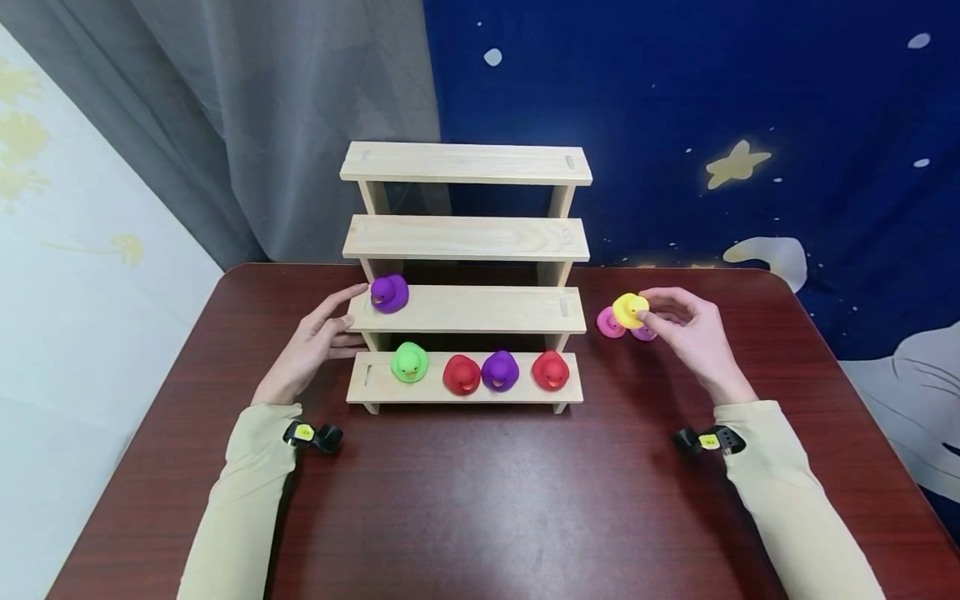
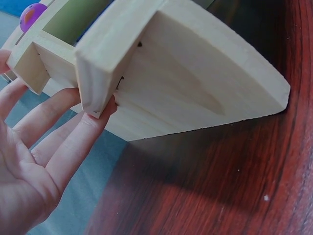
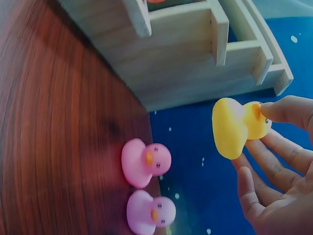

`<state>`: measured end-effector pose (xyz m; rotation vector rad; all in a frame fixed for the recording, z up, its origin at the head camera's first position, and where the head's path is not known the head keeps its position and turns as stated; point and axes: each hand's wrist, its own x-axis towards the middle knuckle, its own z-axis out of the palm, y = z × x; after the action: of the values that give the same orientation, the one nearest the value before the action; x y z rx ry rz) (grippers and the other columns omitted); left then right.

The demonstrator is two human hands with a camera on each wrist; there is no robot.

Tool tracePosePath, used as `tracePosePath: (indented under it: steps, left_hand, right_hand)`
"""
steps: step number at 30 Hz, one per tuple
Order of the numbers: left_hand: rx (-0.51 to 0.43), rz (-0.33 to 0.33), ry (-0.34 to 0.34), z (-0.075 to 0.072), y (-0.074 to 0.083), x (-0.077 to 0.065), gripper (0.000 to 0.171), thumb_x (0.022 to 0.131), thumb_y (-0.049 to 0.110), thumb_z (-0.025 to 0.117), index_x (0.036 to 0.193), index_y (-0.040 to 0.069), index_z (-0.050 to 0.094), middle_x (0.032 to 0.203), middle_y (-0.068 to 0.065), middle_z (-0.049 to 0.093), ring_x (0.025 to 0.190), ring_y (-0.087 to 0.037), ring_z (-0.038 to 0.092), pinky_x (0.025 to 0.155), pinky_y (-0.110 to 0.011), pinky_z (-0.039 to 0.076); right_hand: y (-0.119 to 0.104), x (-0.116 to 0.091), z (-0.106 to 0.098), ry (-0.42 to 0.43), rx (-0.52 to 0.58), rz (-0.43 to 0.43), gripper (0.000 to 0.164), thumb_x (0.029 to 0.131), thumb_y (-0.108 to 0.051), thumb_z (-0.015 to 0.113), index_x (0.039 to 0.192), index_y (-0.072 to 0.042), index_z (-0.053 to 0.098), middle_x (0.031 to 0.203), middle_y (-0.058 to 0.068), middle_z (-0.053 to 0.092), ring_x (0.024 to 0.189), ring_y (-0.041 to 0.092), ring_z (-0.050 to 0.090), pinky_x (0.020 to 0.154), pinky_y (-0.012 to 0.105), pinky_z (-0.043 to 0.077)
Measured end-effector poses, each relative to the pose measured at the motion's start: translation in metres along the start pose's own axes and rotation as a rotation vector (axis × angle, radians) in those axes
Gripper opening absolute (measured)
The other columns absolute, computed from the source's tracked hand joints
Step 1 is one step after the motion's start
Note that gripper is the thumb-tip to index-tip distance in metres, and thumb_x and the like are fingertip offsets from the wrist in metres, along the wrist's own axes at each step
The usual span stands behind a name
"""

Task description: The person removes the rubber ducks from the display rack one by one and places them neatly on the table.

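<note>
My right hand [image 1: 693, 333] pinches a yellow rubber duck [image 1: 628, 310] between thumb and fingers, raised to the right of the wooden tiered shelf [image 1: 465, 310]. Below it, a pink rubber duck [image 3: 137, 164] and a light purple rubber duck [image 3: 140, 213] sit on the table. With fairly straight fingers, my left hand [image 1: 307, 346] touches the shelf's left end. A purple duck [image 1: 389, 293] is at the left of the second step from the bottom. Along the bottom step are a green duck [image 1: 409, 362], a red duck [image 1: 461, 375], another purple duck [image 1: 500, 371] and another red duck [image 1: 551, 371].
The shelf stands at the back of a dark reddish wooden table [image 1: 480, 500]. Its upper two steps [image 1: 465, 237] rise toward a grey curtain [image 1: 300, 125] and a blue cloth with stars [image 1: 675, 100]. A white wall panel [image 1: 75, 292] is on the left.
</note>
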<state>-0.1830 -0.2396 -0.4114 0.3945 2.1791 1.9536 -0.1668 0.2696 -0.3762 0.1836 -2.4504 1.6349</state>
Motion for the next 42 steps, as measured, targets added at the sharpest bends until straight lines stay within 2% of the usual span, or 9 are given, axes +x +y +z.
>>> tracePosePath:
  steps: [7, 12, 18, 28, 33, 42]
  left_hand:
    - [0.002, -0.015, -0.002, 0.0, 0.0, 0.001, 0.045, 0.105, 0.018, 0.039, 0.15, 0.022, 0.038, 0.131, -0.022, 0.049, 0.102, -0.028, 0.066, 0.08, -0.035, 0.054]
    - [-0.006, -0.011, -0.006, 0.0, 0.0, 0.001, 0.045, 0.105, 0.018, 0.039, 0.149, 0.021, 0.038, 0.129, -0.02, 0.051, 0.103, -0.032, 0.065, 0.08, -0.035, 0.054]
    - [-0.015, -0.014, -0.004, -0.001, 0.0, 0.0, 0.045, 0.105, 0.016, 0.039, 0.149, 0.021, 0.038, 0.128, -0.019, 0.052, 0.102, -0.031, 0.065, 0.08, -0.036, 0.054]
    - [-0.023, -0.012, -0.005, -0.001, -0.001, 0.001, 0.045, 0.104, 0.016, 0.039, 0.149, 0.021, 0.039, 0.128, -0.019, 0.052, 0.099, -0.027, 0.067, 0.08, -0.035, 0.054]
    - [-0.022, -0.009, -0.01, -0.002, 0.0, 0.002, 0.045, 0.104, 0.016, 0.04, 0.149, 0.022, 0.039, 0.132, -0.021, 0.049, 0.102, -0.03, 0.065, 0.082, -0.035, 0.054]
    - [-0.024, -0.008, -0.009, 0.0, 0.001, 0.001, 0.045, 0.104, 0.017, 0.04, 0.149, 0.021, 0.038, 0.135, -0.022, 0.046, 0.103, -0.033, 0.064, 0.082, -0.036, 0.054]
  right_hand:
    - [0.012, -0.001, -0.014, 0.003, -0.068, 0.023, 0.036, 0.087, -0.008, 0.071, 0.118, 0.006, 0.062, 0.101, -0.003, 0.067, 0.094, 0.005, 0.061, 0.082, 0.012, 0.045]
    - [0.023, 0.0, -0.024, 0.003, -0.076, 0.044, 0.037, 0.088, -0.006, 0.071, 0.12, 0.009, 0.06, 0.102, -0.005, 0.066, 0.094, 0.002, 0.061, 0.081, 0.01, 0.046]
    - [0.031, 0.0, -0.035, 0.015, -0.062, 0.042, 0.037, 0.087, -0.002, 0.07, 0.119, 0.011, 0.059, 0.101, -0.007, 0.066, 0.092, 0.0, 0.062, 0.08, 0.009, 0.046]
    - [0.04, -0.001, -0.051, 0.046, -0.056, 0.043, 0.034, 0.086, 0.0, 0.07, 0.117, 0.011, 0.06, 0.097, -0.012, 0.066, 0.09, -0.002, 0.062, 0.079, 0.008, 0.045]
    - [0.044, 0.0, -0.058, 0.062, -0.043, 0.06, 0.032, 0.086, 0.001, 0.07, 0.116, 0.008, 0.062, 0.097, -0.013, 0.066, 0.09, -0.003, 0.062, 0.077, 0.008, 0.046]
    - [0.054, 0.002, -0.071, 0.083, -0.109, 0.072, 0.034, 0.088, -0.001, 0.068, 0.119, 0.01, 0.059, 0.098, -0.016, 0.063, 0.09, -0.007, 0.059, 0.076, 0.007, 0.045]
